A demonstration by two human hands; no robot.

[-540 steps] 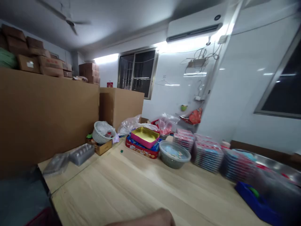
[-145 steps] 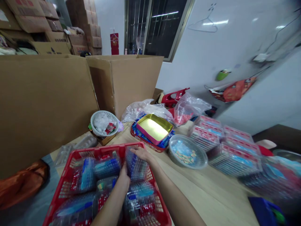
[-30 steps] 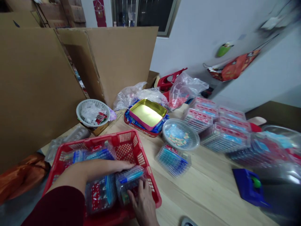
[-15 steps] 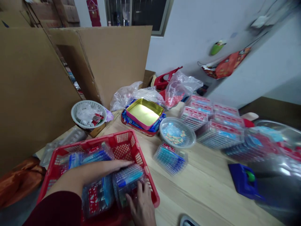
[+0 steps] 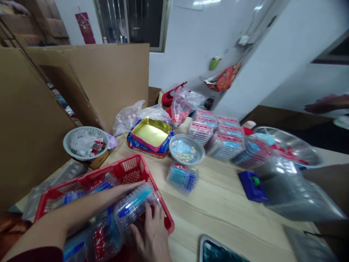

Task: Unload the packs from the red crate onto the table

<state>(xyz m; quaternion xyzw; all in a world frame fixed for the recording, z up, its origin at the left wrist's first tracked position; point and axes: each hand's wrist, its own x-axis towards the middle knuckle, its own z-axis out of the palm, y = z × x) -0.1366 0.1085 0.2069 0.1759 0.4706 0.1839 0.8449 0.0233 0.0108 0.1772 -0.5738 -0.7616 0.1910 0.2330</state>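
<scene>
A red plastic basket [image 5: 128, 168] sits at the near left of the wooden table [image 5: 218, 207], filled with clear packs of blue and red items. My left hand [image 5: 120, 192] reaches in from the left with fingers flat along the far side of a stack of clear packs [image 5: 133, 208]. My right hand [image 5: 151, 233] presses on the stack's near side from below. Both hands clasp the stack inside the basket. One more clear pack [image 5: 182, 177] lies on the table to the basket's right.
Behind stand large cardboard boxes [image 5: 103, 80], a white basket [image 5: 84, 142], a gold-lined tin [image 5: 151, 134], a clear bowl [image 5: 187, 149] and rows of stacked packs [image 5: 218, 136]. A blue object [image 5: 252, 185], clear trays [image 5: 297, 196] and a metal basin [image 5: 289, 145] lie right. A dark tray [image 5: 220, 253] sits at the near edge.
The view has swung right and tilted. The stack of packs between my hands has risen a little and tipped in the basket. Both hands keep their hold.
</scene>
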